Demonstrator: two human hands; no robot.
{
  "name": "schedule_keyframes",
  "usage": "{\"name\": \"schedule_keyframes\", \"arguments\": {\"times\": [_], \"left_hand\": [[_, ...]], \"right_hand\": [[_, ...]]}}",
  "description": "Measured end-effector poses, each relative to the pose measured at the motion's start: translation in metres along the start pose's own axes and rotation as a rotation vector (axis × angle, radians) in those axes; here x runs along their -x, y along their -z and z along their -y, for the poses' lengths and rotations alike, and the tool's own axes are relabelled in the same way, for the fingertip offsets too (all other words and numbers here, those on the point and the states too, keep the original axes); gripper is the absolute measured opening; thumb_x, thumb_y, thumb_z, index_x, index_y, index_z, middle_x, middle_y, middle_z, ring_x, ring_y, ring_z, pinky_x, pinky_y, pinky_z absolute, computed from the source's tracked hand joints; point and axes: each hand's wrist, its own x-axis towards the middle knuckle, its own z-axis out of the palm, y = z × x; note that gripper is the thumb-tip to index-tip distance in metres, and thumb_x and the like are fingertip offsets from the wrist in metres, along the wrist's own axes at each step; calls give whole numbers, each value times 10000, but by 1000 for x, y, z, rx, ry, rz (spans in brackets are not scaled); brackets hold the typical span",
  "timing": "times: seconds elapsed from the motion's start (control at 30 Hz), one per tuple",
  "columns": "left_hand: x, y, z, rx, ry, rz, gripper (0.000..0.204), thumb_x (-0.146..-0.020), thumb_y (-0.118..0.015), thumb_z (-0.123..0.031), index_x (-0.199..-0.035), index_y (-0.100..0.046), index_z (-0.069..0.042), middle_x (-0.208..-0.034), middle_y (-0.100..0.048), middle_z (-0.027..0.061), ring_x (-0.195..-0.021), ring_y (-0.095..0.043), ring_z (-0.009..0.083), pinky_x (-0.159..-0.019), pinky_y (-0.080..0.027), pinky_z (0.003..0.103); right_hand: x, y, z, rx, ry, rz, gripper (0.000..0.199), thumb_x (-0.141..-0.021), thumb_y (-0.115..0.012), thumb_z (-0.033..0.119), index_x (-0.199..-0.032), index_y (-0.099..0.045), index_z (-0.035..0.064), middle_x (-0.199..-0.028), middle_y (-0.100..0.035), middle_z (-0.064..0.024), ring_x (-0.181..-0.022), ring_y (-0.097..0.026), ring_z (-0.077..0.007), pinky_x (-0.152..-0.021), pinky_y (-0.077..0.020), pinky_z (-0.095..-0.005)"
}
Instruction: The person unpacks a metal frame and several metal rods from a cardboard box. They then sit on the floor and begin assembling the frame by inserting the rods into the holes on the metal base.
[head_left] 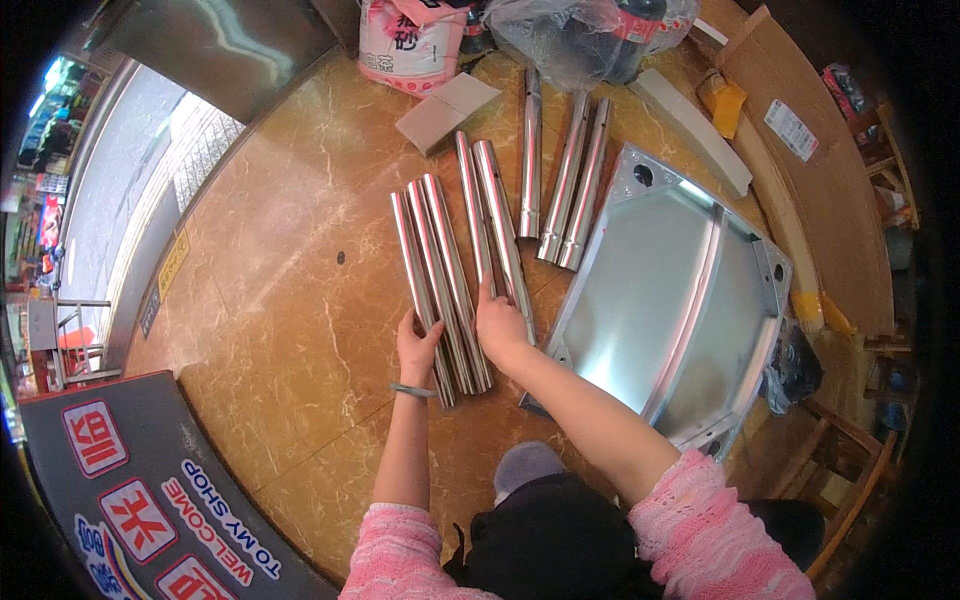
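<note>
Worn on the head, looking steeply down from close above at the marble floor [290,300], forearms entering from the lower edge; wide fisheye, straight edges bending toward the dark rim.

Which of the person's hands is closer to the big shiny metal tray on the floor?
The right hand. It rests on the steel tubes just left of the metal tray. The left hand is farther away, on the tubes' other side.
</note>
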Motion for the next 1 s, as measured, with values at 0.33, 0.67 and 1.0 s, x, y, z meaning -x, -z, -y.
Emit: {"name": "schedule_keyframes", "arguments": {"times": [0.33,0.67,1.0], "left_hand": [[1,5,1,15,-85,-95,523,-772,-580,13,-1250,-369,15,-1157,-445,121,-1037,-494,206,-863,-427,311],[19,-13,3,12,-185,-34,613,-752,-592,22,-1295,-307,24,-1262,-379,150,-1176,-389,241,-977,-329,327],[39,-15,-24,-417,-399,-262,469,-783,-572,-106,-1201,-417,36,-1299,-343,221,-1216,-323,364,-1015,-252,410]], "right_hand": [[36,31,-28,-284,9,-7,487,-760,-551,65,-1214,-391,-6,-1018,-513,-248,-814,-568,-378,-704,-486,-434],[12,13,-47,-321,-176,28,566,-715,-686,252,-1107,-401,-41,-872,-589,-219,-821,-593,-365,-701,-486,-420],[30,73,-81,-1520,-248,440,441,-759,-603,165,-1122,-413,2,-765,-559,-53,-695,-581,-117,-613,-484,-244]]}}
